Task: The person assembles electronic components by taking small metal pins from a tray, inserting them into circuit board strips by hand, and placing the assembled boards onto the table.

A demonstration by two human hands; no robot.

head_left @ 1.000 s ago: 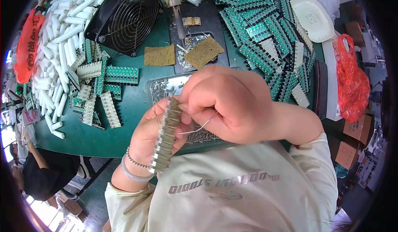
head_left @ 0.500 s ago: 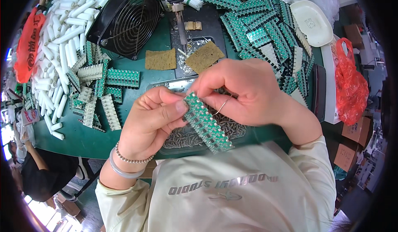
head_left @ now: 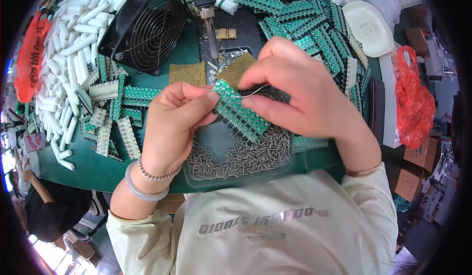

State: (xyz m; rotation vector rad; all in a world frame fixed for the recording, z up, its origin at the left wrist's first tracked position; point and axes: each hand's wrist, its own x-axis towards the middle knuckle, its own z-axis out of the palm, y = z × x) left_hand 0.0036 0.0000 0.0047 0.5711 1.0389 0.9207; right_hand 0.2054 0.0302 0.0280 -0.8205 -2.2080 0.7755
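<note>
A green circuit board (head_left: pixel 242 112) is pinched at its upper left end by the thumb and fingers of my left hand (head_left: pixel 179 113). The board slants down to the right, its soldered face up. My right hand (head_left: pixel 300 95) is at the board's upper right side. A thin silvery wire (head_left: pixel 253 93) curves from the board's face into its fingers; thumb and index finger lie on either side of the wire. Below both hands sits a clear plastic tray (head_left: pixel 196 180) with many small metal pieces (head_left: pixel 241 164), like screws or springs. Another green board (head_left: pixel 310 144) lies by the tray's right side.
A soldering iron (head_left: pixel 210 34) points down beyond my hands, near two brown sponge pads (head_left: pixel 188 73). A black fan (head_left: pixel 147 31) stands to its left. White tubes (head_left: pixel 73 68) and boards (head_left: pixel 142 96) pile up at left; more boards (head_left: pixel 314 24) and a white dish (head_left: pixel 368 29) are at right.
Both hands and the board have moved up and away from my body, uncovering more of the tray. My right fingers have shifted, and the wire now reaches over the board's face.
</note>
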